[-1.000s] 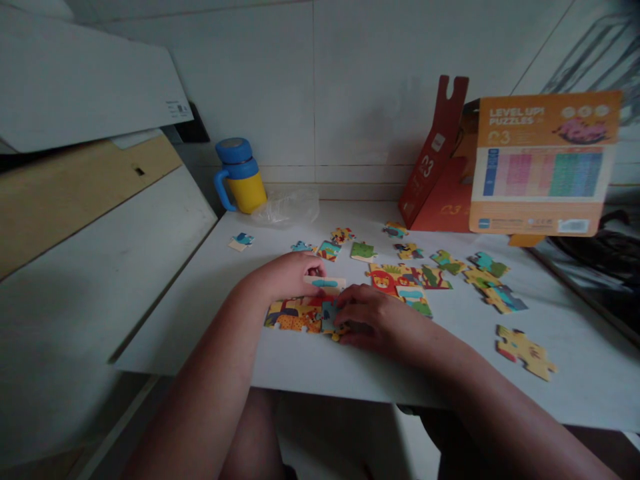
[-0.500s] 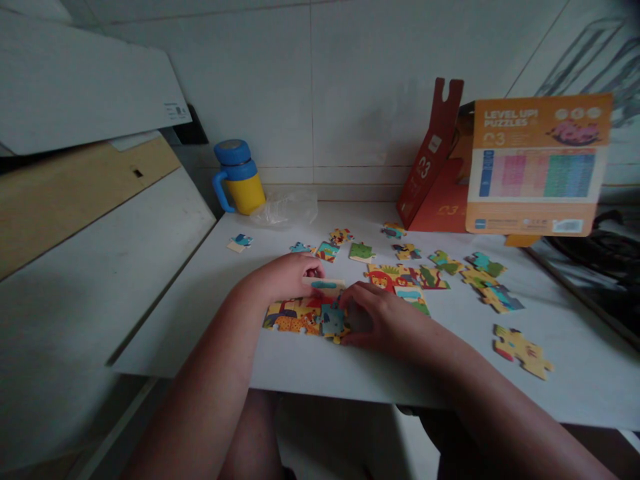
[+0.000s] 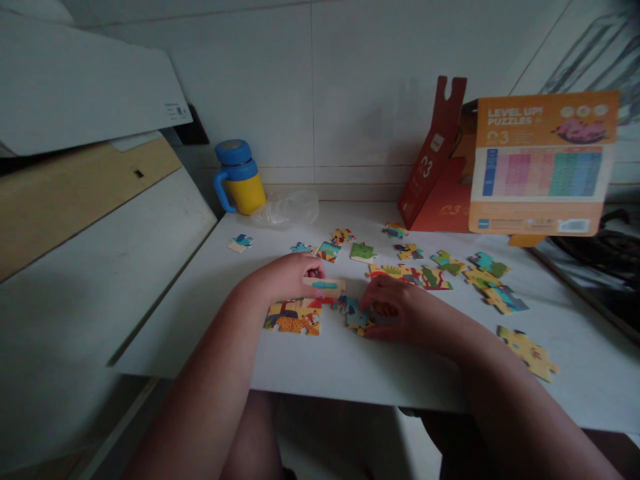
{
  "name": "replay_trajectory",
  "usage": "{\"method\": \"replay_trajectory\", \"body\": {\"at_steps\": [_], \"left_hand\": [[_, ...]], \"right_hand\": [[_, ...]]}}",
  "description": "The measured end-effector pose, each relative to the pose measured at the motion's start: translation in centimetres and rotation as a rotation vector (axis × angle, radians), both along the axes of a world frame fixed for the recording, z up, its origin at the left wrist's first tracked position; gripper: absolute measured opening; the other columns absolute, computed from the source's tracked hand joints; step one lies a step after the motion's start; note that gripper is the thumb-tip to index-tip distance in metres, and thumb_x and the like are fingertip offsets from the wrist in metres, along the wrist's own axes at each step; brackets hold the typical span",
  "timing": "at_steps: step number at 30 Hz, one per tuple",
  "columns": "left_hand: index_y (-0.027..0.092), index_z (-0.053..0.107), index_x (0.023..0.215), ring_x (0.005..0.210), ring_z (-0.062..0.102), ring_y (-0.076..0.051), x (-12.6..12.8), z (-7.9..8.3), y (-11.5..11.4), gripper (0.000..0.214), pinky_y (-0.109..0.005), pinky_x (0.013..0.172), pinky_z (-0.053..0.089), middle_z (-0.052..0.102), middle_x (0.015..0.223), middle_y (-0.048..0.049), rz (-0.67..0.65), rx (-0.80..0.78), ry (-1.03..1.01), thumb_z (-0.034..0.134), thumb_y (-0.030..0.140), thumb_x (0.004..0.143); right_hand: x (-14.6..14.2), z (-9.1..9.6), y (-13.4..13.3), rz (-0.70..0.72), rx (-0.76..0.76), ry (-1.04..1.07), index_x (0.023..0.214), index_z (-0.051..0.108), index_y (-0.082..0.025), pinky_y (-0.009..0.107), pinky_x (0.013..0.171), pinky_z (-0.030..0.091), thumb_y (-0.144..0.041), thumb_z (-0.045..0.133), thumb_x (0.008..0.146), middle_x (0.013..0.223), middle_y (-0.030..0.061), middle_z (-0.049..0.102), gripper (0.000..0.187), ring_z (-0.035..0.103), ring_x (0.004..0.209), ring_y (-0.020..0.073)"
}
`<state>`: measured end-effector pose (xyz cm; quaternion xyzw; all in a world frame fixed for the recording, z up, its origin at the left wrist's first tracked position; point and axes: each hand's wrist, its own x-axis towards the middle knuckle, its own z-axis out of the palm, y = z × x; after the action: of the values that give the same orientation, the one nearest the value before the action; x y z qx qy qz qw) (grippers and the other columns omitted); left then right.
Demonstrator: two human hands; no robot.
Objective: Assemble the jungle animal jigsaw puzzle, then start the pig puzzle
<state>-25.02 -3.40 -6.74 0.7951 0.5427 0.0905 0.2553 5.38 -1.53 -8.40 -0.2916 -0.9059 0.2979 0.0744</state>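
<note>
My left hand (image 3: 289,275) rests on the white table (image 3: 310,367), fingers curled on a pale puzzle piece with a blue mark (image 3: 326,287). Just below it lies a joined orange and yellow puzzle section (image 3: 294,316). My right hand (image 3: 400,310) is closed on a blue and yellow puzzle piece (image 3: 355,315), held a little to the right of that section. Behind my right hand lies another joined section in red and green (image 3: 415,275).
Several loose puzzle pieces lie scattered across the table, one yellow piece (image 3: 527,352) at the right. An orange puzzle box (image 3: 543,163) stands at the back right beside a red insert (image 3: 433,160). A yellow mug with a blue lid (image 3: 241,177) and a clear plastic bag (image 3: 287,207) sit at the back.
My right hand has pulled the blue and yellow piece rightward, away from the joined orange section. My left hand has stayed on the pale piece.
</note>
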Motion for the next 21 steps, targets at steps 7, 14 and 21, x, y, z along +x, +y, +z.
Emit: {"method": "replay_trajectory", "body": {"at_steps": [7, 14, 21], "left_hand": [[0.025, 0.073, 0.101, 0.092, 0.066, -0.020, -0.2, -0.2, 0.0, 0.025, -0.029, 0.079, 0.048, 0.073, 0.104, -0.0015, 0.013, 0.008, -0.015, 0.083, 0.033, 0.080], [0.025, 0.073, 0.100, 0.092, 0.065, -0.020, -0.1, 0.0, -0.2, 0.024, -0.028, 0.077, 0.047, 0.074, 0.104, -0.0018, 0.015, -0.005, -0.012, 0.083, 0.033, 0.080], [0.022, 0.074, 0.093, 0.088, 0.066, -0.020, -1.2, -0.4, 0.2, 0.017, -0.030, 0.079, 0.049, 0.073, 0.096, -0.0036, 0.097, 0.099, 0.029, 0.074, 0.038, 0.090]], "right_hand": [[-0.1, 0.2, -0.1, -0.012, 0.016, -0.002, 0.112, 0.073, -0.024, 0.037, 0.089, 0.055, -0.041, 0.085, 0.083, 0.119, 0.0087, 0.067, 0.035, 0.065, 0.101, 0.0238], [-0.1, 0.1, 0.1, 0.004, 0.018, -0.005, 0.110, 0.073, -0.024, 0.034, 0.084, 0.053, -0.042, 0.084, 0.084, 0.115, 0.0081, 0.067, 0.033, 0.065, 0.096, 0.0227], [-0.1, 0.0, 0.2, 0.001, 0.032, -0.001, 0.109, 0.073, -0.023, 0.033, 0.083, 0.053, -0.041, 0.083, 0.086, 0.114, 0.0077, 0.067, 0.031, 0.064, 0.094, 0.0214]]}}
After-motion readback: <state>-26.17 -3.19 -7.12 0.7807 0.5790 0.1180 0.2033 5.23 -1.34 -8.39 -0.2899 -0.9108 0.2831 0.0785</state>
